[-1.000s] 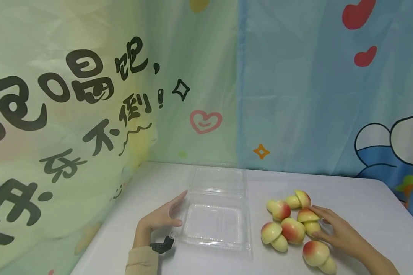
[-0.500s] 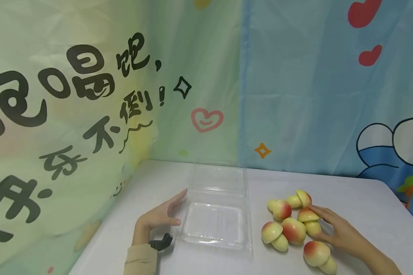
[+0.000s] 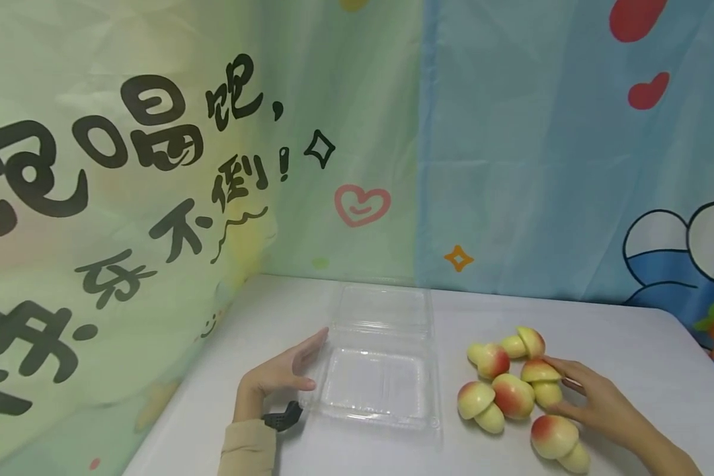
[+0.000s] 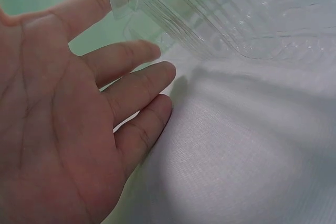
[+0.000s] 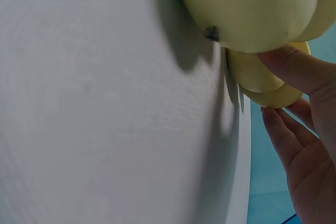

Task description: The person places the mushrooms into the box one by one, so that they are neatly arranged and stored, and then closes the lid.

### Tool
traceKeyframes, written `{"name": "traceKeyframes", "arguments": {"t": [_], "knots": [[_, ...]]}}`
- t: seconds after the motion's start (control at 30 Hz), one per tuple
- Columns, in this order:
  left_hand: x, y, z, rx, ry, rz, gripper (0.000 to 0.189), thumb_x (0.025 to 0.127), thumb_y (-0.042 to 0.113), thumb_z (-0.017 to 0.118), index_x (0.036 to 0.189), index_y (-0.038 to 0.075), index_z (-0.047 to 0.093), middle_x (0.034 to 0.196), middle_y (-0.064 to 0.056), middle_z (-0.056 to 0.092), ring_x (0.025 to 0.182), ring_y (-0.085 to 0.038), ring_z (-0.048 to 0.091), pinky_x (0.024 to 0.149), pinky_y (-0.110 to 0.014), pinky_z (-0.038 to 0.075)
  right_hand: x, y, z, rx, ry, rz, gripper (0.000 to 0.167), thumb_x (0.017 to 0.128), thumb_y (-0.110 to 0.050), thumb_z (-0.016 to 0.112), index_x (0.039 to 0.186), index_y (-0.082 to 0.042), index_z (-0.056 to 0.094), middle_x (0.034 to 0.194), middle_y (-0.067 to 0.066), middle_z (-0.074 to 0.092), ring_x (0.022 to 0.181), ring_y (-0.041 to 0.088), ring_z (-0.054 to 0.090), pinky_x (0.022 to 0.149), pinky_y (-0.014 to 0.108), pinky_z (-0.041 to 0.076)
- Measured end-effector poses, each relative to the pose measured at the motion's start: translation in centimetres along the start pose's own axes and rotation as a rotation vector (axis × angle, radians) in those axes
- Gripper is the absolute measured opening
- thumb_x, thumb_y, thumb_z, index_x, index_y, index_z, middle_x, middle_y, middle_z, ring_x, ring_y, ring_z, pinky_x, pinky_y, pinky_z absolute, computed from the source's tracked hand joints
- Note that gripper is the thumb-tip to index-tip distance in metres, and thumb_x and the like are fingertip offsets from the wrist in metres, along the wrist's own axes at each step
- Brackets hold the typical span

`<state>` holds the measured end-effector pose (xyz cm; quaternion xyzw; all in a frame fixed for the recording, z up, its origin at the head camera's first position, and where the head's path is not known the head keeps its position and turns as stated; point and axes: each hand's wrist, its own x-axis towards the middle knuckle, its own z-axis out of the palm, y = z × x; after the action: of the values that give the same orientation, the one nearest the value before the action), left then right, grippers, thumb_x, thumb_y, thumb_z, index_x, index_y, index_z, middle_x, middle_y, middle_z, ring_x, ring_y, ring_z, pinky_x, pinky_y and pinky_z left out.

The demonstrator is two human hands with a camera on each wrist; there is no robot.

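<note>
A clear plastic clamshell box [image 3: 365,419] lies unfolded on the white table, its lid [image 3: 387,305] toward the back. My left hand [image 3: 282,372] stands at the box's left side, fingers spread; in the left wrist view the fingertips are right at its folded edge. On the right, my right hand [image 3: 601,400] pinches a yellow toy mushroom [image 3: 541,382] with a red-tinged cap, thumb at the stem side and fingertips at the cap. The right wrist view shows this mushroom [image 5: 254,72] partly hidden behind a nearer toy mushroom [image 5: 247,9].
Several more toy mushrooms lie close around it: one at the back [image 3: 525,342], one at the left [image 3: 479,406], one at the front [image 3: 556,439]. A dark wrist device [image 3: 283,418] sits below the left hand. Printed curtains [image 3: 482,165] hang behind the table.
The whole head view has shifted slightly, so the scene sits a little farther right. Both hands, the box and the toy mushrooms keep nearly the same places relative to each other.
</note>
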<state>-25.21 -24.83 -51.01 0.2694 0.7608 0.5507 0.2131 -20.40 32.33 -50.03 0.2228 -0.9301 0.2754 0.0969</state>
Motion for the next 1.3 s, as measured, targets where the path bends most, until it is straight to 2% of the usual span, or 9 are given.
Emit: {"name": "traceKeyframes", "arguments": {"t": [0.17, 0.33, 0.43, 0.53, 0.57, 0.87, 1.07, 1.17, 1.3], "knots": [[0.1, 0.1, 0.1, 0.003, 0.009, -0.018, 0.106, 0.074, 0.030, 0.081, 0.154, 0.021, 0.012, 0.161, -0.001, 0.008, 0.148, -0.024, 0.009, 0.119, -0.042, 0.011, 0.0, -0.2, -0.1, -0.004, -0.007, 0.016, 0.079, 0.065, -0.032, 0.085, 0.131, -0.001, 0.053, 0.117, 0.017, 0.061, 0.106, -0.029, 0.028, 0.074, 0.014, 0.054], [0.1, 0.5, 0.2, -0.001, 0.010, -0.026, 0.107, 0.073, 0.031, 0.081, 0.154, 0.020, 0.012, 0.161, -0.002, 0.008, 0.148, -0.024, 0.009, 0.119, -0.044, 0.011, 0.0, -0.9, -0.6, -0.052, -0.057, 0.094, 0.080, 0.065, -0.039, 0.083, 0.130, -0.002, 0.054, 0.120, 0.018, 0.060, 0.104, -0.020, 0.042, 0.075, 0.032, 0.058], [0.1, 0.7, 0.2, -0.004, 0.006, -0.027, 0.108, 0.073, 0.031, 0.081, 0.154, 0.020, 0.012, 0.161, -0.002, 0.007, 0.148, -0.024, 0.009, 0.119, -0.044, 0.011, -0.1, -1.2, -1.0, -0.057, -0.084, 0.136, 0.081, 0.065, -0.041, 0.083, 0.130, -0.003, 0.054, 0.123, 0.019, 0.059, 0.102, -0.018, 0.043, 0.076, 0.035, 0.057], [0.2, 0.7, 0.1, -0.011, 0.007, -0.027, 0.107, 0.073, 0.029, 0.081, 0.154, 0.020, 0.012, 0.161, -0.002, 0.007, 0.149, -0.024, 0.008, 0.120, -0.045, 0.011, -0.1, -1.3, -1.2, -0.037, -0.092, 0.136, 0.081, 0.065, -0.040, 0.083, 0.131, -0.002, 0.053, 0.124, 0.019, 0.058, 0.102, -0.025, 0.035, 0.076, 0.034, 0.057], [0.2, 0.7, 0.1, -0.012, 0.007, -0.028, 0.107, 0.073, 0.029, 0.081, 0.154, 0.021, 0.012, 0.161, -0.002, 0.007, 0.149, -0.024, 0.008, 0.120, -0.045, 0.011, -0.1, -1.3, -1.2, -0.032, -0.085, 0.134, 0.080, 0.065, -0.040, 0.083, 0.130, -0.003, 0.054, 0.124, 0.018, 0.059, 0.101, -0.030, 0.026, 0.076, 0.032, 0.058], [0.1, 0.4, 0.2, -0.005, 0.009, -0.035, 0.106, 0.073, 0.028, 0.081, 0.154, 0.021, 0.012, 0.161, -0.001, 0.007, 0.149, -0.024, 0.008, 0.120, -0.046, 0.010, -0.5, -2.2, -2.5, -0.043, -0.027, 0.092, 0.083, 0.065, -0.038, 0.083, 0.133, -0.002, 0.052, 0.122, 0.018, 0.059, 0.103, -0.034, 0.020, 0.072, 0.017, 0.056], [0.4, 0.5, 0.1, 0.013, 0.008, -0.032, 0.105, 0.074, 0.029, 0.080, 0.154, 0.022, 0.012, 0.161, 0.002, 0.008, 0.149, -0.021, 0.008, 0.120, -0.044, 0.010, -0.4, -3.3, -3.2, -0.070, -0.019, 0.124, 0.085, 0.066, -0.039, 0.083, 0.138, -0.011, 0.049, 0.125, 0.017, 0.056, 0.102, -0.034, 0.018, 0.071, 0.024, 0.057], [0.4, 0.5, 0.1, 0.013, 0.006, -0.027, 0.105, 0.074, 0.029, 0.080, 0.154, 0.022, 0.012, 0.161, 0.001, 0.008, 0.149, -0.021, 0.008, 0.120, -0.044, 0.010, -0.1, -4.4, -3.1, -0.049, 0.020, 0.085, 0.083, 0.065, -0.034, 0.084, 0.138, -0.013, 0.049, 0.125, 0.012, 0.056, 0.105, -0.033, 0.021, 0.073, 0.011, 0.053], [0.1, 0.4, 0.0, 0.011, 0.000, -0.020, 0.104, 0.076, 0.027, 0.079, 0.154, 0.020, 0.011, 0.161, -0.001, 0.007, 0.149, -0.022, 0.008, 0.120, -0.042, 0.011, 0.4, -6.3, -2.6, -0.003, 0.077, -0.003, 0.082, 0.064, -0.025, 0.086, 0.137, -0.014, 0.050, 0.125, -0.010, 0.050, 0.111, -0.031, 0.025, 0.077, -0.005, 0.039]]}}
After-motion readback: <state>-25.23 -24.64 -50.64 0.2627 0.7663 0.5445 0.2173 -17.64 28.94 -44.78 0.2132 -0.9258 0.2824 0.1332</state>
